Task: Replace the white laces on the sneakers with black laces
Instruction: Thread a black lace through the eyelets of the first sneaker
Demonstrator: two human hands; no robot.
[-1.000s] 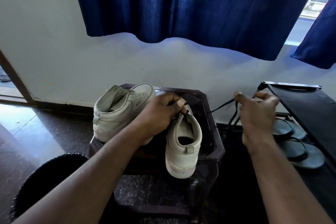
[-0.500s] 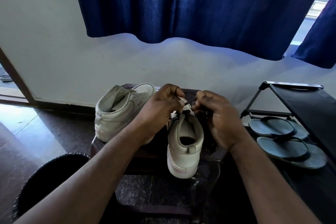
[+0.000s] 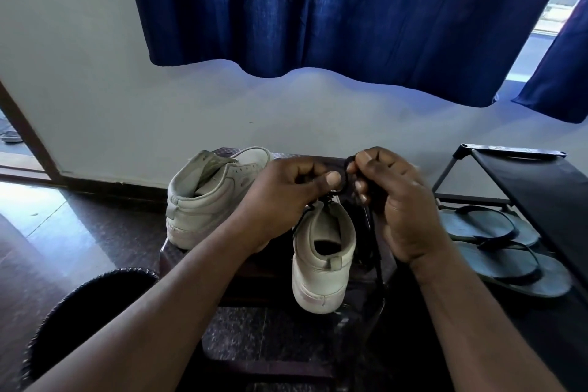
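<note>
Item: relacing of white sneakers, head view, one moment

- Near sneaker (image 3: 321,264): upright on a dark stool (image 3: 171,253), heel toward the person, toe hidden under the hands. A black lace (image 3: 345,173) rises from its upper eyelets, so the threading looks largely complete
- Far sneaker (image 3: 206,200): on the same stool to the left, tipped on its side, tongue loose. No lace of either colour shows in it
- Left hand (image 3: 283,197): fingers curled, thumb pinching the black lace just above the near sneaker's collar
- Right hand (image 3: 404,207): fingers curled, pinching the other side of the lace. A small loop stands between the two thumbs, and a free strand hangs down past the stool's right edge
- White laces: none visible
- Surroundings: blue curtain (image 3: 350,9), black shoe rack (image 3: 534,181) with grey flip-flops (image 3: 486,229) on its lower shelf

Step in hand, as judged: tying off the black lace on the near sneaker

Next move, as judged: hold the loop firm in one hand, wrap the free strand round it and draw it snug without pulling the sneaker off the stool; the far sneaker appears to need its black lace after that
</note>
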